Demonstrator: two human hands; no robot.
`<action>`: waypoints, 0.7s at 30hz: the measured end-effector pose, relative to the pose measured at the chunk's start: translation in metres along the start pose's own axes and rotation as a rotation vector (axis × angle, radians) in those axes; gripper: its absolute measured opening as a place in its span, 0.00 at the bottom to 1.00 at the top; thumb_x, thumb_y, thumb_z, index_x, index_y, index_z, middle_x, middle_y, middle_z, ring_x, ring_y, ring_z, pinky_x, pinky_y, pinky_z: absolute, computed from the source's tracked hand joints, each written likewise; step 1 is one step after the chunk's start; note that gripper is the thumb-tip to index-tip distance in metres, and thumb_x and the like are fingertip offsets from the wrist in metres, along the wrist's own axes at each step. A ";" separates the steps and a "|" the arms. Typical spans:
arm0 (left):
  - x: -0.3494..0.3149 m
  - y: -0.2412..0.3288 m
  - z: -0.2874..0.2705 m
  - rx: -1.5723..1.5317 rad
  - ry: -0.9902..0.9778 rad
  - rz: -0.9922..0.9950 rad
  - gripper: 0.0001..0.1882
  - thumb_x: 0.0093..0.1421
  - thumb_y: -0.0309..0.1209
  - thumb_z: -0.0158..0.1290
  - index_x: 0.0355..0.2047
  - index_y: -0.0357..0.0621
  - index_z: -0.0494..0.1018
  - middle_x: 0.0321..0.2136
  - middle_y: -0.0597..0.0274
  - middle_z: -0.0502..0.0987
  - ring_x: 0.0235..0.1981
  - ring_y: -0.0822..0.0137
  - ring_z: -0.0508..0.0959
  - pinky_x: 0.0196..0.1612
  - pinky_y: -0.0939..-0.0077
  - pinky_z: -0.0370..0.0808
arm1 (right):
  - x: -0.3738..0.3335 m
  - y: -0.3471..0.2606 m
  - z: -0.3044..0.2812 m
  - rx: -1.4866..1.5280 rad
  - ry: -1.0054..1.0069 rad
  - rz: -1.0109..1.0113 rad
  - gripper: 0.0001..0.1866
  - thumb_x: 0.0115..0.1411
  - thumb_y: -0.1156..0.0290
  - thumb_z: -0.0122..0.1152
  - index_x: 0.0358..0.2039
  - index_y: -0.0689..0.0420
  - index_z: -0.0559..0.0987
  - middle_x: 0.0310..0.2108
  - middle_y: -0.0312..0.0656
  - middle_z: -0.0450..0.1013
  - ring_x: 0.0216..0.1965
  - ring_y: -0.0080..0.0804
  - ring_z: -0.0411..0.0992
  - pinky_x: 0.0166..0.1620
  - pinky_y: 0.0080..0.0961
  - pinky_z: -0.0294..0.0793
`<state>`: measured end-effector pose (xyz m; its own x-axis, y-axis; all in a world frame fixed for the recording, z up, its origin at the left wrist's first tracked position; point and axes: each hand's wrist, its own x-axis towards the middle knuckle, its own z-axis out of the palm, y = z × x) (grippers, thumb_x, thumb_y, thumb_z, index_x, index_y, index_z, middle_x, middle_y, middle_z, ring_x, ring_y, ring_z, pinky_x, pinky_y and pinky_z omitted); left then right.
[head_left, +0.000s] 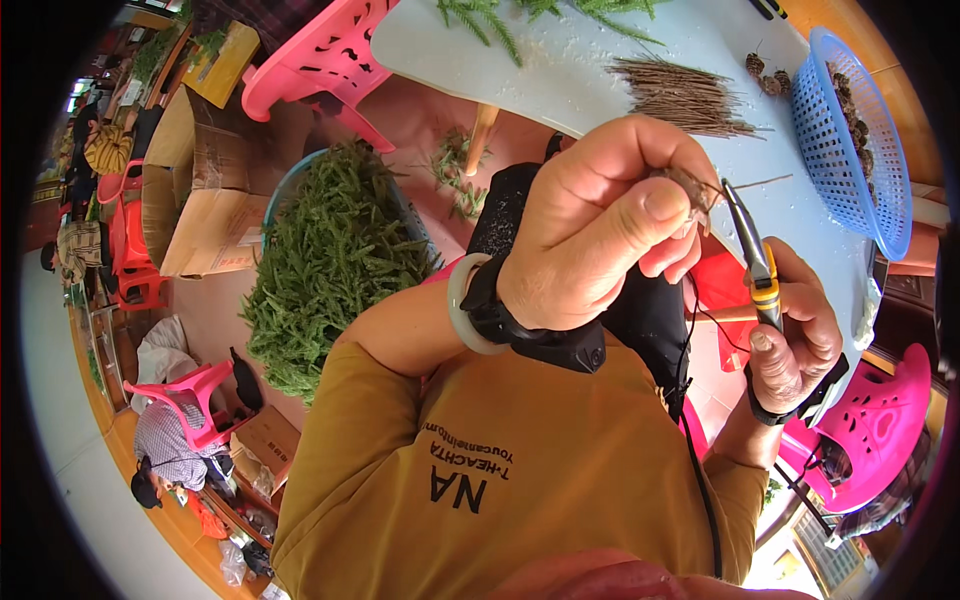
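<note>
My left hand (pixel 610 225) pinches a small brown pine cone (pixel 688 188) between thumb and fingers; part of the cone is hidden by them. A thin brown wire (pixel 762 183) sticks out from the cone to the right. In my right hand (pixel 795 345) is a pair of pliers (pixel 757 262) with yellow and black handles. The jaws point up and away, with their tips at the wire close beside the cone. Whether they grip the wire, I cannot tell. Beyond my hands, a bundle of thin brown wire stems (pixel 685 95) lies on the pale table (pixel 560 85).
A blue mesh basket (pixel 815 150) with pine cones stands at the table's right, loose cones (pixel 770 80) beside it. Green sprigs (pixel 490 25) lie at the far edge. On the left are a tub of greenery (pixel 335 260), a cardboard box (pixel 215 225) and pink chairs (pixel 310 60). Other people sit farther off.
</note>
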<state>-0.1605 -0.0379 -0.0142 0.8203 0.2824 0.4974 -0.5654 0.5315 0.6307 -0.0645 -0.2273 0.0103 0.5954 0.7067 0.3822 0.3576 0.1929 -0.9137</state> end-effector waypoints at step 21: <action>0.002 0.015 0.002 0.397 0.006 -0.147 0.17 0.60 0.32 0.48 0.44 0.36 0.56 0.25 0.61 0.66 0.18 0.75 0.64 0.22 0.79 0.68 | 0.001 -0.005 0.002 -0.117 -0.002 -0.017 0.20 0.44 0.66 0.71 0.28 0.67 0.72 0.43 0.60 0.67 0.40 0.35 0.70 0.42 0.25 0.68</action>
<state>-0.1680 -0.0312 -0.0024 0.8947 0.2316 0.3820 -0.4304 0.2176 0.8760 -0.0671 -0.2263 0.0150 0.5872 0.7056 0.3967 0.4489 0.1239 -0.8849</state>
